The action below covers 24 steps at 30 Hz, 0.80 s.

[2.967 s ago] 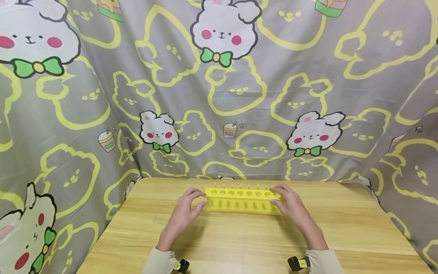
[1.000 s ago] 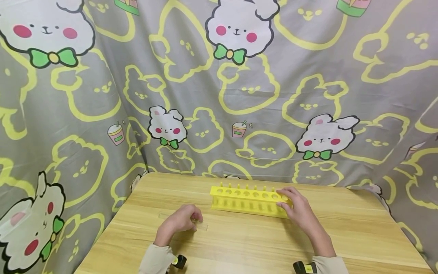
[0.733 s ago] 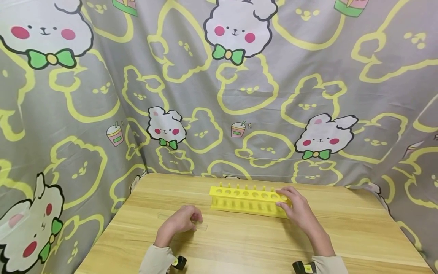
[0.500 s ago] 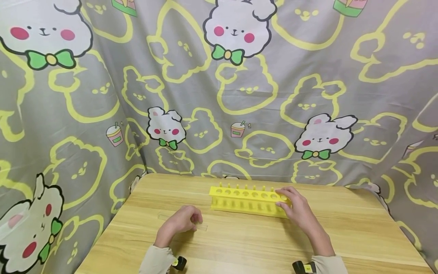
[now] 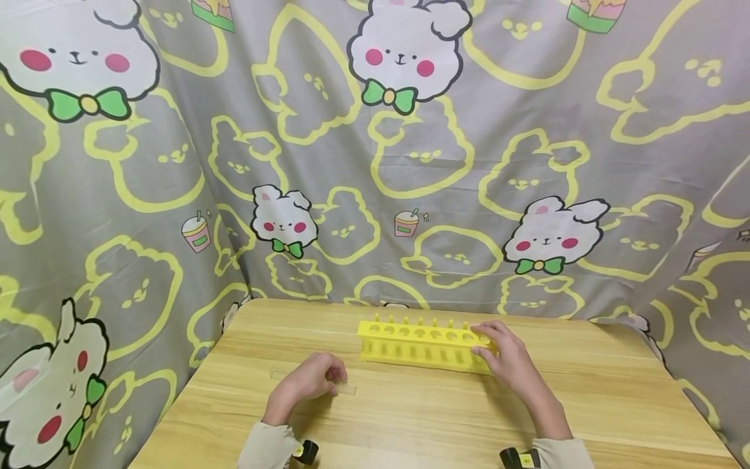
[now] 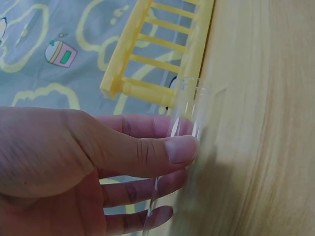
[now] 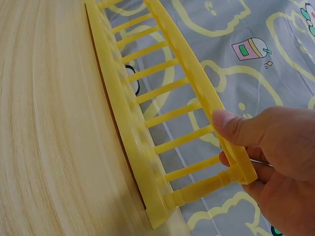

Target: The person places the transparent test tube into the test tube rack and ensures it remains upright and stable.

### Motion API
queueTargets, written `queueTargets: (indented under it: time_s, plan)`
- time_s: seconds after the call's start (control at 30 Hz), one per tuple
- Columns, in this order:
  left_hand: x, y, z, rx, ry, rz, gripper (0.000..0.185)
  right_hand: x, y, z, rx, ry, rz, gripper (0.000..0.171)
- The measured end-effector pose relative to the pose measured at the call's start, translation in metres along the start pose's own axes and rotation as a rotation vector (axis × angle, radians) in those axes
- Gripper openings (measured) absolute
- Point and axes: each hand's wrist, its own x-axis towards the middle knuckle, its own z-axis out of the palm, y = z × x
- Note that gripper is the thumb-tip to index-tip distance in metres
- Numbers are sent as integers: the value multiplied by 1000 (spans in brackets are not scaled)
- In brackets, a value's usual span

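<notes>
A yellow test tube rack (image 5: pixel 418 352) stands toward the back of the table, a row of round holes along its top and a row of short pegs behind. My right hand (image 5: pixel 508 357) grips its right end; in the right wrist view the thumb (image 7: pixel 225 119) lies on the upper rail and the fingers curl beneath. To the left and nearer me, my left hand (image 5: pixel 310 379) pinches a clear test tube (image 6: pixel 192 96) between thumb and fingers, low over the wood. The tube's open rim points toward the rack, and my hand covers its middle.
The wooden table (image 5: pixel 410 417) meets a grey curtain (image 5: pixel 328 156) printed with rabbits and yellow outlines, which hangs behind it and along both sides. A black wrist camera (image 5: pixel 307 451) is strapped at each sleeve.
Three seconds ago both hands held the rack's ends. Since then my left hand has left the rack, moved toward me and taken hold of the test tube. Over the last second both hands stay nearly still.
</notes>
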Motion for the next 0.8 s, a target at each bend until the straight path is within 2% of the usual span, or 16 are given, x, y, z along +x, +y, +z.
queueTargets:
  time_s: [0.4, 0.8]
  plan:
    - [0, 6, -5, -31, 28, 2, 22, -1, -3, 0, -9, 4, -1, 39]
    - [3, 11, -12, -44, 96, 59, 15, -1, -2, 0, -9, -6, 1, 39]
